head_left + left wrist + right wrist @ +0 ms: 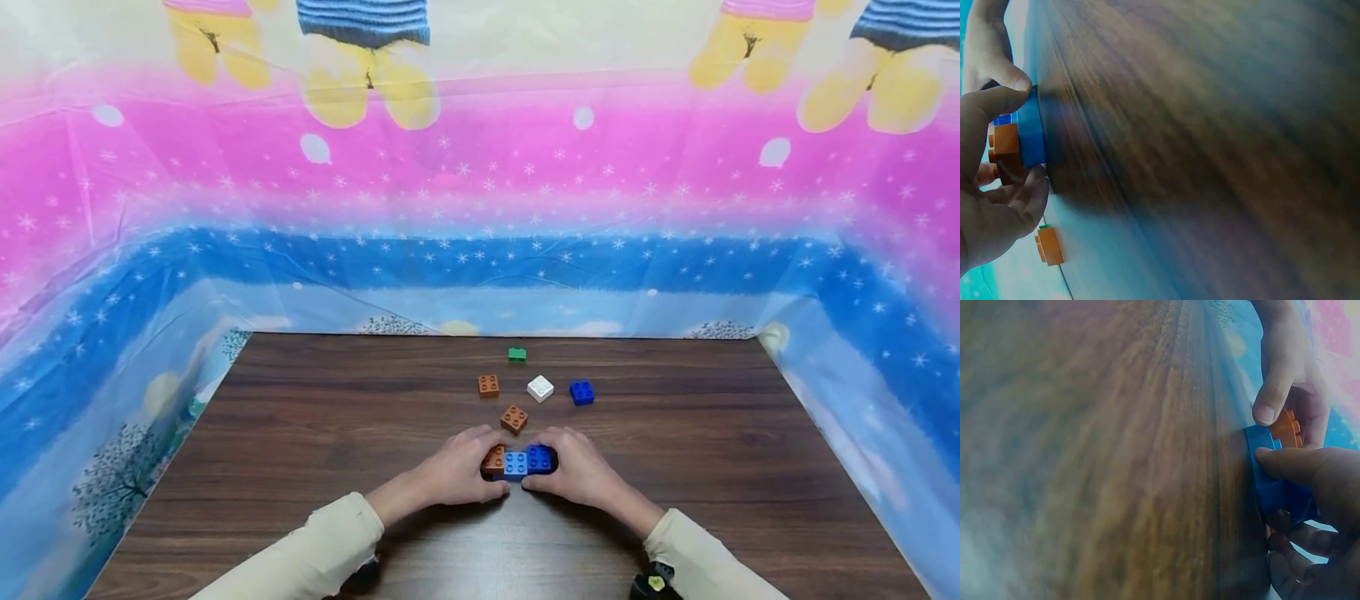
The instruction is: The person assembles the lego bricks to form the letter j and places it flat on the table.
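Note:
In the head view, a row of joined toy building bricks lies low on the table between both hands. An orange brick (493, 459) and a dark blue brick (538, 457) sit at its left and right ends, with light blue studs (515, 462) between them. Beneath them is a light blue base brick (1032, 128), seen in the left wrist view. My left hand (461, 468) grips the orange end, thumb on the near side and fingers beyond. My right hand (576, 469) holds the dark blue end the same way; its thumb presses the base brick (1262, 478) in the right wrist view.
Beyond the hands lie loose bricks: an orange brick (513, 419), another orange brick (488, 386), a white brick (540, 388), a blue brick (582, 392) and a green brick (517, 355). The brown wooden table (315, 417) meets a printed cloth (480, 258) at its back and sides.

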Demonstrator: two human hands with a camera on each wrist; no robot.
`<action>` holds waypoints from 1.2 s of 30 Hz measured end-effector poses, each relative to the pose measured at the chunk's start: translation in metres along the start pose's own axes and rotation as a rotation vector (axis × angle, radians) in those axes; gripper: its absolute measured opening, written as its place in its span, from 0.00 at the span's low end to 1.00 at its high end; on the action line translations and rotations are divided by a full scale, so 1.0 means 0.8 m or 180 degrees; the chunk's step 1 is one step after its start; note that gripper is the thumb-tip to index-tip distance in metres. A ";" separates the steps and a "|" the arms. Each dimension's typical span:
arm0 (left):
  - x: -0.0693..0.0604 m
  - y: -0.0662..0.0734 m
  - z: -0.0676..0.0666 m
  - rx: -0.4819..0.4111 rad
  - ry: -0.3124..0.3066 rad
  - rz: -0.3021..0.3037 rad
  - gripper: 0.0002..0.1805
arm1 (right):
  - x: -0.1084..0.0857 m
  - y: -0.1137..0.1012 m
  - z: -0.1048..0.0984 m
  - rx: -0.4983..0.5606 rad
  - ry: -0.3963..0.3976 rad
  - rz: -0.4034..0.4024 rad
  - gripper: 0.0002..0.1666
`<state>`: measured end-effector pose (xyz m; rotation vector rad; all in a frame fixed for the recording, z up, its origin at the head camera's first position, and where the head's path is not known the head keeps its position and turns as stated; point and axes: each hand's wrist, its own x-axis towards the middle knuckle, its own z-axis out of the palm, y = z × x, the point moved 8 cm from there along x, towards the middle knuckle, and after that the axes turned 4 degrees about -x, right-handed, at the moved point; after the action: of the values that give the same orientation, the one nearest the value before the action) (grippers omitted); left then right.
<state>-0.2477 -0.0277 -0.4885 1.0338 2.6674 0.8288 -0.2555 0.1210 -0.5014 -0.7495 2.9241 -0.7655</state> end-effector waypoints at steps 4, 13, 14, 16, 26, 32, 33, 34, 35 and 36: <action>0.004 0.002 0.001 -0.0012 0.0035 0.0035 0.31 | -0.004 0.000 -0.006 0.0089 -0.0037 -0.0008 0.33; 0.011 0.011 0.002 0.0068 0.0110 0.0064 0.35 | -0.022 0.008 -0.033 0.0105 -0.0036 0.0136 0.39; 0.012 0.013 0.003 0.0077 0.0115 0.0080 0.35 | -0.023 0.009 -0.036 0.0080 -0.0010 0.0130 0.39; 0.015 0.014 0.005 0.0095 0.0127 0.0095 0.34 | -0.025 0.012 -0.043 0.0037 0.0035 0.0121 0.38; 0.025 0.015 0.013 0.0157 0.0207 0.0082 0.31 | -0.030 0.029 -0.073 0.0101 0.0279 0.0157 0.35; 0.028 0.015 0.016 0.0203 0.0251 0.0085 0.27 | -0.026 0.042 -0.085 0.0065 0.0432 0.0202 0.33; 0.028 0.016 0.016 0.0208 0.0253 0.0083 0.27 | -0.025 0.044 -0.087 0.0072 0.0458 0.0195 0.33; 0.029 0.016 0.016 0.0208 0.0254 0.0086 0.27 | -0.023 0.045 -0.089 0.0088 0.0487 0.0187 0.32; 0.029 0.017 0.017 0.0207 0.0254 0.0088 0.27 | -0.022 0.047 -0.091 0.0094 0.0516 0.0185 0.32; 0.029 0.017 0.017 0.0206 0.0257 0.0093 0.26 | -0.021 0.048 -0.092 0.0101 0.0539 0.0193 0.31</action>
<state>-0.2530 0.0022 -0.4908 1.0789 2.7700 0.8114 -0.2688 0.1917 -0.4563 -0.6192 3.0586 -0.9102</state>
